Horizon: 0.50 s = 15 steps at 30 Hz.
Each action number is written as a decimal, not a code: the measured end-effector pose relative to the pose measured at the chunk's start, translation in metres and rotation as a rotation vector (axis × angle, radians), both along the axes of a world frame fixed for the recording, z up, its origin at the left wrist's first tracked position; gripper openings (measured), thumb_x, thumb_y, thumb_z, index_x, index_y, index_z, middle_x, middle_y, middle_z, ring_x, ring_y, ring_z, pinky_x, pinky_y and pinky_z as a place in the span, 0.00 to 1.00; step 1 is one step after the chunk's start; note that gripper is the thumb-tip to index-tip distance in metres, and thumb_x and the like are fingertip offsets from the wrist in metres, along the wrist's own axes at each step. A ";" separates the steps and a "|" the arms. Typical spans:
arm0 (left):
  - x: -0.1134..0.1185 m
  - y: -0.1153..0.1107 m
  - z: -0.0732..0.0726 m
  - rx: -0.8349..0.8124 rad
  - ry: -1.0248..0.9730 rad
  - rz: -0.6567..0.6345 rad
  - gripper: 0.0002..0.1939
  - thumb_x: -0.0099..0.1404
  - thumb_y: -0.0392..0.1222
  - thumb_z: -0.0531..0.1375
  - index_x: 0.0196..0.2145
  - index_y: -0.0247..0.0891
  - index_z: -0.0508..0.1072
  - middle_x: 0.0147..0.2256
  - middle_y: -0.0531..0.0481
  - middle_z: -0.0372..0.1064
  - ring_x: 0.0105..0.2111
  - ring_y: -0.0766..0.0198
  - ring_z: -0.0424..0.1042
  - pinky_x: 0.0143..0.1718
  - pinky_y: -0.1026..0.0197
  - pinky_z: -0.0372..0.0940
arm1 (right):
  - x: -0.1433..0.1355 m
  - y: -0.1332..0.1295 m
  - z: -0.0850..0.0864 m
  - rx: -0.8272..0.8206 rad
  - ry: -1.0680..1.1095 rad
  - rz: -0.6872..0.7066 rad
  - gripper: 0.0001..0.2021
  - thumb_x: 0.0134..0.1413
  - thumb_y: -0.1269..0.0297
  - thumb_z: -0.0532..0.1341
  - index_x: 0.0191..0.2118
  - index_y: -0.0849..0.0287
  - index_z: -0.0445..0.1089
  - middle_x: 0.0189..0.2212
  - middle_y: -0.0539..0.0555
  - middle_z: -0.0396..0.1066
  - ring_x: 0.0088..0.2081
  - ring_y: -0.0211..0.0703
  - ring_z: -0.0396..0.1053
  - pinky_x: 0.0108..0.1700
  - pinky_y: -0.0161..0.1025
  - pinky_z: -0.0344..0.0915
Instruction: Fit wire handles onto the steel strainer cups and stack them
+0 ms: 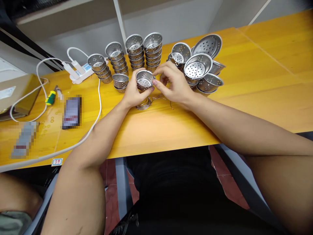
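A small perforated metal cup (144, 80) is tilted toward me above the table. My left hand (135, 89) wraps round its left side, with the thumb along the near wall. At the cup's right rim, the thumb and forefinger of my right hand (171, 80) close together on the edge; whether a thin wire is also between them is too small to tell. Just below the cup lies a bundle of metal wire rings (143, 104), partly hidden by my left hand. Thin bent wires (160, 97) spread out beside it, under my right hand.
Stacks of perforated cups (135, 49) line the back; a looser pile of cups and strainers (198, 67) stands right. Left are a power strip (83, 72), white cable (99, 98), green-yellow screwdriver (51, 97), two blurred flat objects (71, 112) and a cardboard box (26, 94). Another person's knee (19, 192) shows lower left.
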State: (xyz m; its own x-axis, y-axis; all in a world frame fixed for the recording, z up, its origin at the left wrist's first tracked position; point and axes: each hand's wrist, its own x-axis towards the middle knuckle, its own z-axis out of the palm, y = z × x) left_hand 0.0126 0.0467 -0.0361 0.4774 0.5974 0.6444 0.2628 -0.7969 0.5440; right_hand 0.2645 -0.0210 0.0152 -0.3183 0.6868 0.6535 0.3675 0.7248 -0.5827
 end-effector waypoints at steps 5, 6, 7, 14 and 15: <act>-0.001 -0.002 0.001 -0.002 0.020 0.006 0.48 0.74 0.75 0.68 0.75 0.44 0.57 0.69 0.35 0.70 0.69 0.43 0.77 0.77 0.37 0.71 | 0.000 -0.001 0.000 0.025 -0.073 -0.001 0.37 0.73 0.25 0.63 0.69 0.49 0.75 0.62 0.64 0.75 0.56 0.63 0.79 0.62 0.66 0.82; -0.002 -0.002 0.001 0.001 0.028 0.005 0.49 0.74 0.75 0.67 0.76 0.44 0.57 0.69 0.35 0.70 0.70 0.43 0.77 0.78 0.36 0.70 | 0.000 -0.002 0.001 0.023 -0.084 -0.003 0.37 0.73 0.25 0.63 0.69 0.49 0.75 0.63 0.64 0.75 0.58 0.64 0.79 0.64 0.67 0.81; -0.002 -0.002 0.001 0.004 0.033 0.004 0.49 0.74 0.75 0.67 0.76 0.44 0.57 0.70 0.34 0.70 0.70 0.42 0.76 0.78 0.36 0.70 | 0.000 -0.002 0.002 0.020 -0.093 -0.006 0.37 0.72 0.25 0.63 0.69 0.49 0.75 0.63 0.64 0.75 0.59 0.65 0.78 0.65 0.67 0.80; -0.004 0.004 -0.004 0.037 0.013 0.000 0.48 0.76 0.75 0.64 0.78 0.46 0.54 0.71 0.35 0.68 0.71 0.44 0.76 0.79 0.39 0.70 | 0.002 -0.005 0.006 0.024 -0.159 -0.027 0.33 0.71 0.26 0.64 0.65 0.45 0.79 0.66 0.64 0.75 0.67 0.69 0.74 0.71 0.70 0.75; -0.003 0.004 -0.004 0.044 0.008 -0.008 0.48 0.76 0.76 0.64 0.78 0.46 0.54 0.71 0.35 0.68 0.71 0.44 0.76 0.78 0.39 0.70 | 0.002 -0.005 0.006 0.029 -0.176 -0.026 0.34 0.71 0.26 0.64 0.65 0.46 0.79 0.66 0.64 0.75 0.68 0.70 0.73 0.73 0.70 0.74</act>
